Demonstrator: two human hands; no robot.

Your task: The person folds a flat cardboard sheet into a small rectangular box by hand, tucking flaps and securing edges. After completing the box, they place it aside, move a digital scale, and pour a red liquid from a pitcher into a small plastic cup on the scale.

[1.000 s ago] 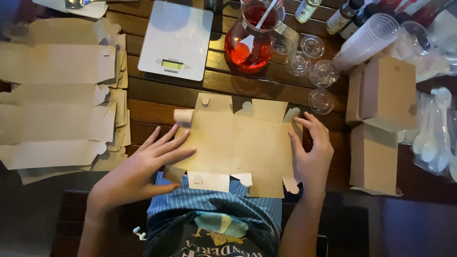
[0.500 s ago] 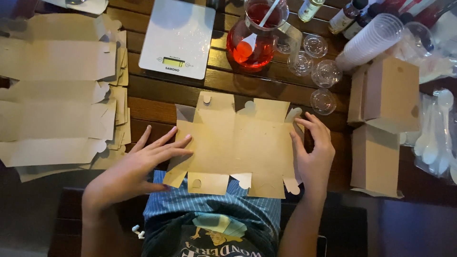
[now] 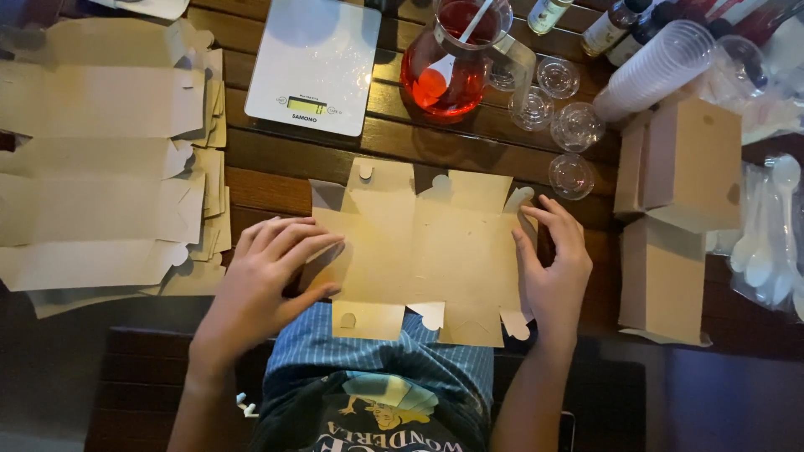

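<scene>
Item: flat cardboard box blank (image 3: 427,251), brown, die-cut with tabs and notches — lying unfolded on the dark wooden table (image 3: 276,172) at the near edge, its 6 o'clock flaps overhanging toward the person's lap.

Left hand (image 3: 264,285): at 9 o'clock of the blank, fingers spread and laid flat, fingertips resting on the blank's left panel; grip open, pinching nothing.

Right hand (image 3: 557,272): at 3 o'clock of the blank, fingers curved over the right edge flap, thumb on the panel face; whether the flap is actually pinched, cannot tell.

Surroundings, by clock face from the blank:
- 9 to 10 o'clock — stack of flat box blanks (image 3: 100,167), same brown card, fanned in overlapping layers.
- 12 o'clock — white kitchen scale (image 3: 314,63), well apart from the blank.
- 12 to 1 o'clock — glass pitcher (image 3: 448,63) holding red liquid, a pale stirrer standing in it.
- 1 o'clock — clear dome lids (image 3: 569,125), several, lying near the pitcher.
- 2 o'clock — stack of clear plastic cups (image 3: 662,63), lying on its side.
- 3 o'clock — assembled brown boxes (image 3: 678,218), two, near the right hand.
- 3 o'clock, far edge — white plastic spoons (image 3: 766,230) in clear wrap.
</scene>
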